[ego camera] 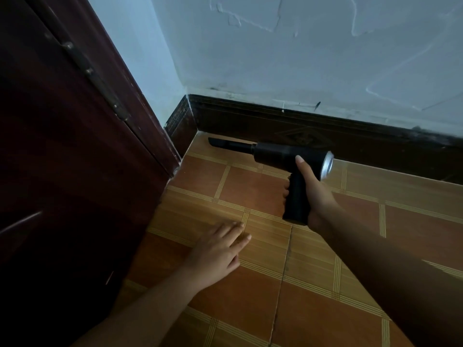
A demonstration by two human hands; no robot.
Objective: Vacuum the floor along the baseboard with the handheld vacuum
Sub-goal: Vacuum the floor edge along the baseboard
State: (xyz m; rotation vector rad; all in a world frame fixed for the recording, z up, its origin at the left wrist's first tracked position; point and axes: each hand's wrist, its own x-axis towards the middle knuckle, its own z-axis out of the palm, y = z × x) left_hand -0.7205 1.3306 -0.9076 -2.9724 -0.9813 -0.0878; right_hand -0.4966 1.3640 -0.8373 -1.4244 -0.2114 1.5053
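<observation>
My right hand (314, 194) wraps the pistol grip of the handheld vacuum (280, 152). Its long axis runs leftward, parallel to the baseboard (350, 141), with the nozzle (225, 143) low near the corner. My left hand (220, 246) lies flat, fingers together, on the floor (250, 181).

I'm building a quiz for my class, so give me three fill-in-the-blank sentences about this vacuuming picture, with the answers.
1. The right hand grips the handheld vacuum by its ___.
2. The left hand rests flat on the tiled ___.
3. The vacuum's nozzle runs close along the dark ___ at the foot of the wall.
Missing words: handle, floor, baseboard.
</observation>
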